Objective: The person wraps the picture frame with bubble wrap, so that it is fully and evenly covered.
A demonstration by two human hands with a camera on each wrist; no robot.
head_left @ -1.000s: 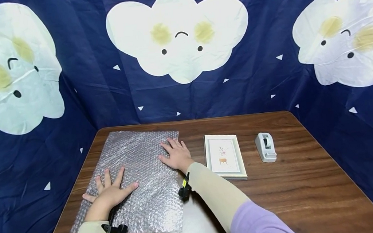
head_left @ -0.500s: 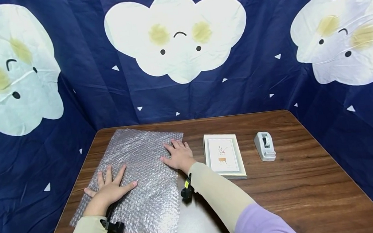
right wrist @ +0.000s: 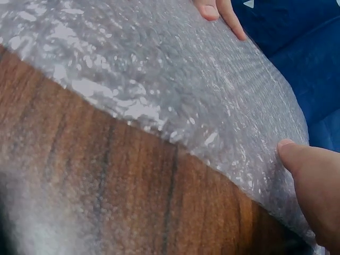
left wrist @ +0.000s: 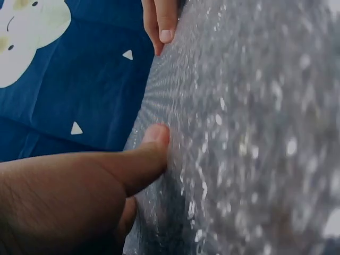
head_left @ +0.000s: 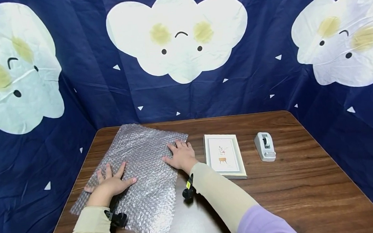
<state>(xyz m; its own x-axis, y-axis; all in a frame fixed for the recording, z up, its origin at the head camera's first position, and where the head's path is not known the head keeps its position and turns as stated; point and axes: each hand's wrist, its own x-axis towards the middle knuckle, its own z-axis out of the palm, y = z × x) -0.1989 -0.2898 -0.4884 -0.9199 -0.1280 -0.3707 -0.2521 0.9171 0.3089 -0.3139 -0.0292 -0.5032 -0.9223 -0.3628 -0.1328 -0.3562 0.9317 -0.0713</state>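
A clear sheet of bubble wrap (head_left: pixel 149 192) lies turned at an angle on the left half of the table. My left hand (head_left: pixel 108 185) rests on its left side with the fingers straight and spread. On the upper right part of the sheet my right hand (head_left: pixel 182 157) lies with fingers extended, near the edge. The left wrist view shows my left thumb (left wrist: pixel 154 143) against the bubbles. My right thumb (right wrist: pixel 297 154) touches the wrap in the right wrist view, where bare wood shows beside the sheet's edge.
Right of the wrap, a cream-framed picture (head_left: pixel 224 155) with a plant drawing lies on top of something flat. Farther right stands a white tape dispenser (head_left: pixel 265 147). The brown wooden table (head_left: pixel 310 191) is bordered by a dark blue curtain (head_left: pixel 185 102) with cloud prints.
The bubble wrap has turned clockwise under my hands, its far edge shifting right and its near edge left. My right hand has slid slightly right. The picture and dispenser stay put.
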